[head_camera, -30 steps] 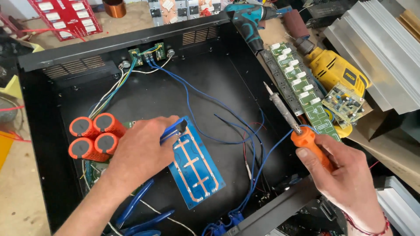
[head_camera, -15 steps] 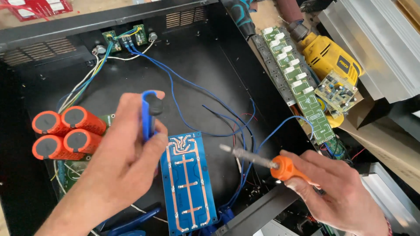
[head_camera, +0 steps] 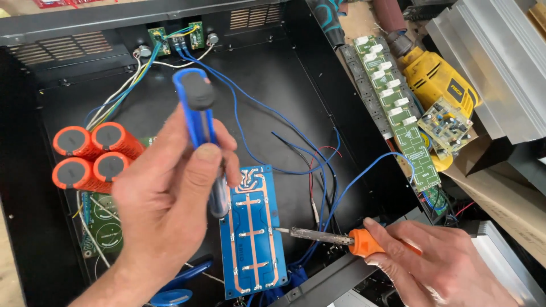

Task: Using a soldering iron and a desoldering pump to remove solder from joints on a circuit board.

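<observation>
Fingers: left hand (head_camera: pixel 165 199) grips blue desoldering pump (head_camera: pixel 200 122), black cap | right hand (head_camera: pixel 449 264) grips orange-handled soldering iron (head_camera: pixel 341 239)

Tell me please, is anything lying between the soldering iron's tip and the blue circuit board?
Nothing visible: the soldering iron in the right hand points its tip at the blue board's right edge, with the wires behind it.

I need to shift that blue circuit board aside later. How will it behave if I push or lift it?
The blue circuit board is a thin flat panel, so probably stiff and light. Blue wires run to its edges, so it would likely tug back. The soldering iron tip touches its right edge; the joints may be fragile.
</observation>
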